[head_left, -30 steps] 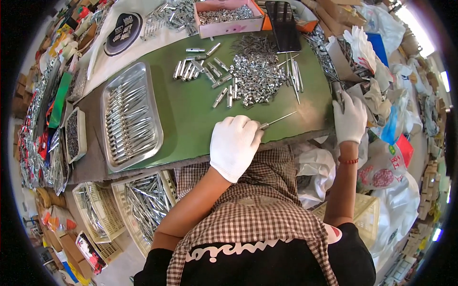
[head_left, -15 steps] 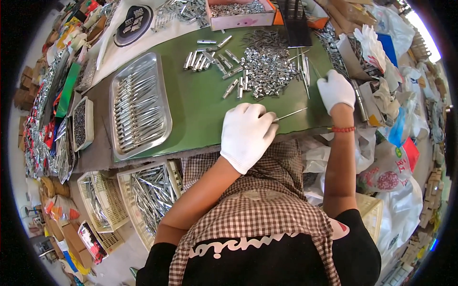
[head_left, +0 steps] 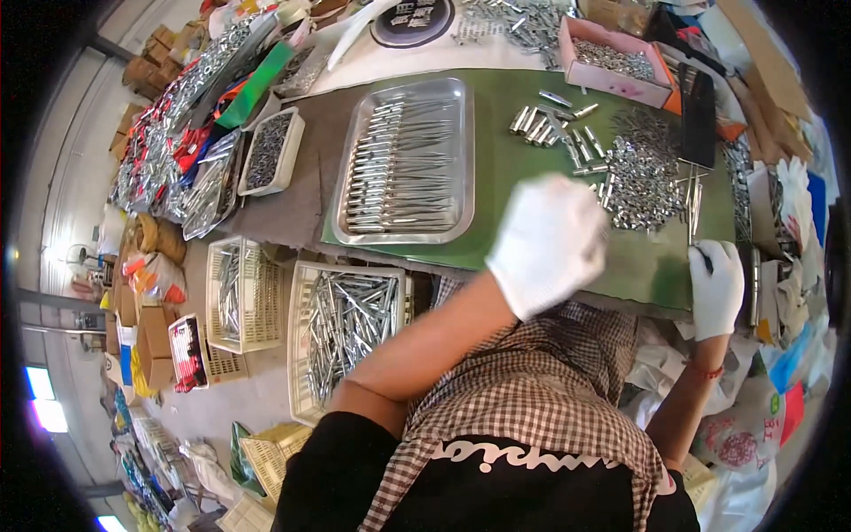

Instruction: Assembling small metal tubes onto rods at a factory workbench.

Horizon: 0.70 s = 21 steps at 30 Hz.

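Observation:
My left hand [head_left: 550, 244], in a white glove, is raised over the front of the green work surface [head_left: 496, 133], with its fingers curled. Motion blurs it, and whatever it holds cannot be made out. Off to its left is a metal tray [head_left: 464, 164] holding a row of slim pointed metal pieces [head_left: 399, 168]. My right hand [head_left: 716, 288], also gloved, is low at the right front of the table. Its thumb and forefinger are closed at the lower end of a thin metal rod [head_left: 691, 213]. Other thin rods lie beside that one.
Small metal fittings [head_left: 643, 182] are heaped near short metal tubes [head_left: 541, 124]. Behind them stand a pink box [head_left: 612, 84] of small parts and a black holder [head_left: 698, 115]. Dark small pieces fill a white bin [head_left: 295, 146] at left. Plastic crates [head_left: 297, 355] with metal parts stand below the table.
The view has swung left. My left hand has moved left toward the tray, and the thin rod it held no longer shows. My right hand has come nearer the rods' lower ends.

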Each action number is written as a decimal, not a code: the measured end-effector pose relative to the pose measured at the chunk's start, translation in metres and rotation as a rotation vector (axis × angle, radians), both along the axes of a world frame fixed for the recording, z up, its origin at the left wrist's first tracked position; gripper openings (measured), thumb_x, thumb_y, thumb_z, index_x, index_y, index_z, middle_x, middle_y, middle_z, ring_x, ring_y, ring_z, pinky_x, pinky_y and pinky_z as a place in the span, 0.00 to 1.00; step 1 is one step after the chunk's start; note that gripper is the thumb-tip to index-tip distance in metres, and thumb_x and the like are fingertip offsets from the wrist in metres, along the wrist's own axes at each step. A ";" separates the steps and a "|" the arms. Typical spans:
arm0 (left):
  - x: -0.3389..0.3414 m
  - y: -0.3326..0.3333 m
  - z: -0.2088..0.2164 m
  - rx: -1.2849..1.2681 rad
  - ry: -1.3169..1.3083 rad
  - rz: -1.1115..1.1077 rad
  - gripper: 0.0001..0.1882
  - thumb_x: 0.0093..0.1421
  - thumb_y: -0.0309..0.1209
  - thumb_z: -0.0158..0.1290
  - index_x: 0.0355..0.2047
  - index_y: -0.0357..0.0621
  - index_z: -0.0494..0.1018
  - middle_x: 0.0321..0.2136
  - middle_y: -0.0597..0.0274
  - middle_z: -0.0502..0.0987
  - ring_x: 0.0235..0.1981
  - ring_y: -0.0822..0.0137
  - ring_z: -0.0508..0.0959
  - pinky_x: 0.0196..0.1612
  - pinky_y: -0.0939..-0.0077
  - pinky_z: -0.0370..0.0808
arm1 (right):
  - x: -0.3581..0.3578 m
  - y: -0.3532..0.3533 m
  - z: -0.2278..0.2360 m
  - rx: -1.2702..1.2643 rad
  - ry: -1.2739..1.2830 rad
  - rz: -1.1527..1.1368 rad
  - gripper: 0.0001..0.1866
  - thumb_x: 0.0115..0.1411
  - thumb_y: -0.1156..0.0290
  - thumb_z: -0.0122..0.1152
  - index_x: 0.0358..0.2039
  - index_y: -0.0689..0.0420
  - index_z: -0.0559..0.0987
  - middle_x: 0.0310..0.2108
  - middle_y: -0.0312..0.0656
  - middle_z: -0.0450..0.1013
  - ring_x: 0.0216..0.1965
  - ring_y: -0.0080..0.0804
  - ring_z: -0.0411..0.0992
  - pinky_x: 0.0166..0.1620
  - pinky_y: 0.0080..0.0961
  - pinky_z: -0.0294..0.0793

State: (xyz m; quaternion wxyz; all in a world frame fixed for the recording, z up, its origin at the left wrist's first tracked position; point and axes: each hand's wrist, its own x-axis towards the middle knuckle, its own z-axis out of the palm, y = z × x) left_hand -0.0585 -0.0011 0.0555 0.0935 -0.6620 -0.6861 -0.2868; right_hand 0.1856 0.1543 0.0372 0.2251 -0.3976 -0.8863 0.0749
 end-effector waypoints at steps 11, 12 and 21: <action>-0.243 -0.056 0.002 -0.453 0.354 0.374 0.09 0.61 0.33 0.52 0.39 0.46 0.79 0.36 0.51 0.80 0.41 0.48 0.79 0.48 0.53 0.75 | -0.013 -0.024 -0.045 0.198 0.186 -0.081 0.05 0.59 0.73 0.65 0.34 0.59 0.80 0.37 0.45 0.77 0.41 0.47 0.74 0.46 0.39 0.72; -0.249 -0.057 0.002 -0.449 0.358 0.367 0.09 0.61 0.33 0.52 0.39 0.46 0.79 0.36 0.51 0.80 0.41 0.48 0.79 0.48 0.53 0.75 | -0.013 -0.024 -0.045 0.197 0.194 -0.073 0.05 0.59 0.72 0.65 0.35 0.59 0.81 0.37 0.45 0.77 0.41 0.47 0.74 0.46 0.39 0.72; -0.148 -0.030 0.028 -0.461 0.458 0.378 0.10 0.63 0.29 0.47 0.38 0.45 0.78 0.35 0.56 0.79 0.39 0.53 0.79 0.44 0.56 0.76 | -0.012 -0.030 -0.043 0.238 0.187 -0.072 0.06 0.58 0.74 0.62 0.37 0.57 0.80 0.37 0.45 0.77 0.40 0.46 0.74 0.46 0.40 0.72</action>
